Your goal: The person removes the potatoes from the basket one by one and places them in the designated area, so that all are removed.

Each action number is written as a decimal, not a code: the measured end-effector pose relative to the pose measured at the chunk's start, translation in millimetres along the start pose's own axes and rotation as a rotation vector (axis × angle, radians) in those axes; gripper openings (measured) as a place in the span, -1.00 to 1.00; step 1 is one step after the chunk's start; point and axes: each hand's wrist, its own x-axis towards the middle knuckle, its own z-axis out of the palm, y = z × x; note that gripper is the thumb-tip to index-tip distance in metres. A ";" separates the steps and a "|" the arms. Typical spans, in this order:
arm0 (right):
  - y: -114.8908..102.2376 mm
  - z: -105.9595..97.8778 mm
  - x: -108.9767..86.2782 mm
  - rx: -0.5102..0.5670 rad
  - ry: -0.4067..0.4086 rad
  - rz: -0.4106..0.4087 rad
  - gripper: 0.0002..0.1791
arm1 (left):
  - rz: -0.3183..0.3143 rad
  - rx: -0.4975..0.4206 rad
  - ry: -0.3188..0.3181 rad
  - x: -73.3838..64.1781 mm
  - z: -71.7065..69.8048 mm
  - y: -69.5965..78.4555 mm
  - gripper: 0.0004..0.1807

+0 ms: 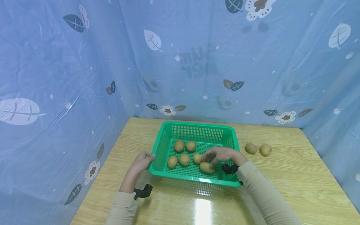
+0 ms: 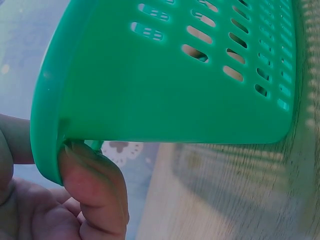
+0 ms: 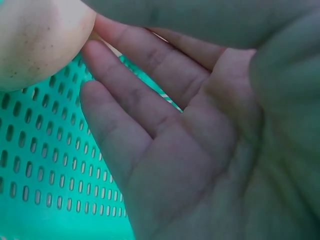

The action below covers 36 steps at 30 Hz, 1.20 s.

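Note:
A green plastic basket (image 1: 194,178) with slotted walls stands on the table. Its left rim is gripped by my left hand (image 1: 144,162); the left wrist view has the curled fingers (image 2: 95,185) hooked under the lip. Inside the basket, my right hand (image 1: 220,154) pinches an oblong potato (image 1: 207,167) between thumb and fingertips, near the basket's right side. In the right wrist view that potato (image 3: 42,42) sits at the upper left, against the fingertips. Several other potatoes, such as a round potato (image 1: 184,159), lie on the basket floor to the left.
Two potatoes lie outside the basket to its right, a darker potato (image 1: 251,148) and a lighter potato (image 1: 265,149). The wooden table (image 1: 298,175) is enclosed by a blue patterned curtain (image 1: 197,62) at the back and sides.

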 end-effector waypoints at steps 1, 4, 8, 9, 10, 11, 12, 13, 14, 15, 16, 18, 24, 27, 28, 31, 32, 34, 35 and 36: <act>0.2 0.1 0.1 -0.004 -0.003 -0.001 -0.58 | 0.001 -0.003 -0.001 0.0 0.0 0.1 -0.70; 0.4 0.5 0.6 -0.007 -0.010 0.001 -0.58 | 0.002 -0.006 -0.005 -0.2 -0.2 0.3 -0.69; -0.9 1.2 1.4 -0.015 -0.018 0.005 -0.56 | -0.002 -0.004 -0.005 -0.6 -0.6 0.7 -0.69; -1.1 1.4 1.7 -0.020 -0.018 0.002 -0.57 | -0.002 -0.002 -0.004 -0.6 -0.7 0.6 -0.69; -1.5 1.6 2.0 -0.025 -0.018 0.004 -0.57 | -0.002 -0.003 -0.004 -0.7 -0.7 0.6 -0.69; -1.8 1.9 2.5 -0.030 -0.016 0.009 -0.56 | -0.002 -0.004 -0.005 -0.8 -0.8 0.6 -0.69; -2.1 2.1 2.7 -0.033 -0.014 0.014 -0.56 | -0.002 -0.005 -0.005 -0.7 -0.8 0.4 -0.69; -2.2 2.2 2.9 -0.036 -0.013 0.016 -0.57 | -0.002 -0.007 -0.005 -0.8 -0.8 0.4 -0.69; -2.1 2.3 3.0 -0.038 -0.012 0.017 -0.57 | -0.002 -0.008 -0.006 -0.8 -0.8 0.4 -0.69; -2.1 2.3 2.9 -0.036 -0.009 0.020 -0.57 | 0.000 -0.007 -0.005 -0.7 -0.6 0.3 -0.68; -2.2 2.2 2.7 -0.034 -0.006 0.023 -0.57 | 0.002 -0.007 -0.005 -0.6 -0.5 0.4 -0.68; -1.9 1.8 1.9 -0.024 -0.003 0.020 -0.57 | 0.005 -0.001 -0.002 -0.3 -0.2 0.5 -0.67; 0.3 0.9 -0.4 -0.006 0.014 0.033 -0.57 | 0.017 0.003 0.001 0.0 1.0 1.4 -0.67; 0.5 0.5 -0.9 -0.012 0.029 0.048 -0.58 | 0.020 0.006 0.004 -0.1 1.2 1.5 -0.67; 0.5 0.4 -0.9 -0.018 0.033 0.054 -0.58 | 0.019 0.006 0.005 -0.1 1.3 1.4 -0.67; 0.7 0.4 -0.3 -0.047 0.038 0.056 -0.57 | 0.016 0.007 0.005 -0.3 1.2 1.3 -0.67; 0.9 0.5 0.1 -0.058 0.037 0.056 -0.57 | 0.016 0.008 0.005 -0.3 1.2 1.2 -0.67; 1.2 0.7 0.8 -0.074 0.033 0.053 -0.56 | 0.014 0.006 0.006 -0.4 1.1 1.2 -0.67; 1.2 0.9 1.2 -0.076 0.030 0.052 -0.55 | 0.014 0.005 0.005 -0.5 1.1 1.2 -0.67; 1.0 1.1 1.5 -0.080 0.027 0.052 -0.55 | 0.014 0.007 0.006 -0.6 1.1 1.2 -0.67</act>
